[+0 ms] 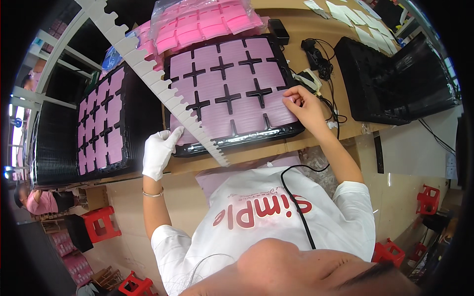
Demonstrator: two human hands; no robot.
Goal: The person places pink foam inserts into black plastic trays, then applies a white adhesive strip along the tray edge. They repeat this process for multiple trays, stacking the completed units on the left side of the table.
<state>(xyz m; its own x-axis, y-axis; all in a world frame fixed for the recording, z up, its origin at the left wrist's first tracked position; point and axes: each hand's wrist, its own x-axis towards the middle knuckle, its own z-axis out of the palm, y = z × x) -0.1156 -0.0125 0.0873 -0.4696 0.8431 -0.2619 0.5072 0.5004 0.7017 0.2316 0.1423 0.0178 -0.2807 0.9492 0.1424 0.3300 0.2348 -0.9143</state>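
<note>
In front of me lies a black plastic tray [237,144] with cross-shaped dividers, lined with pink sheets [212,112]. My left hand [160,153], in a white glove, is at the tray's near left corner, thumb and fingertips pressed together by the pink sheet's edge. At the right side, my bare right hand [307,109] has its thumb and fingers pinched together over the tray's rim. Whatever either pinch holds is too small to make out. A long white strip with a toothed edge [148,74] slants across the view, covering part of the tray.
To the left stands a tall stack of black trays [57,133], pink sheets in the top one. Bagged bright pink pieces [207,24] lie behind the tray. Cables with an adapter [316,56], another black tray stack [368,84] and papers [345,15] are on the right. Red stools [101,224] stand on the floor.
</note>
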